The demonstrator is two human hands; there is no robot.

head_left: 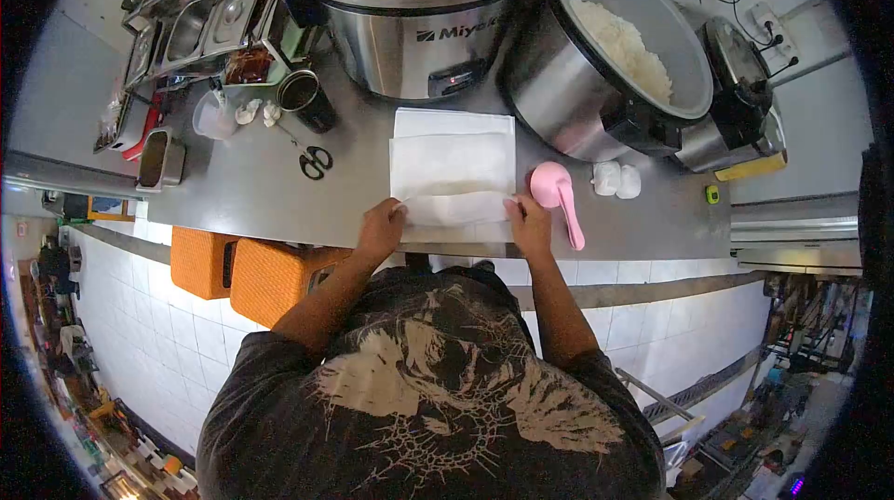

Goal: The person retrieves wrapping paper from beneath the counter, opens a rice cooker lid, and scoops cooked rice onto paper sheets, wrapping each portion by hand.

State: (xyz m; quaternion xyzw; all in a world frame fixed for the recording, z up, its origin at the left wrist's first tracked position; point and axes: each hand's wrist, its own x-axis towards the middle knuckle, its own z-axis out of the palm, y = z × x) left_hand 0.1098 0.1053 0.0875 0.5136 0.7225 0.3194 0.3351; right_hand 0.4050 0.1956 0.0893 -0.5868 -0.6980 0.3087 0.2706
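At the front edge of the steel table, my left hand [380,228] pinches the left end of a sheet of white paper [456,209]. My right hand [530,226] pinches its right end. The sheet's near part bows up between my hands. Beneath and beyond it lie more white paper sheets [452,160], slightly out of line with each other. A pink scoop [551,185] rests just right of my right hand, its handle toward me. Two small white rounded bundles [616,181] sit beside the scoop; what they contain is hidden.
A tilted steel pot [577,72] of white rice [624,44] and a closed rice cooker [410,44] stand behind the papers. Black-handled scissors [316,163], a dark metal cup [307,101] and a clear plastic tub [215,116] are leftward. Orange stools [270,277] stand below the edge.
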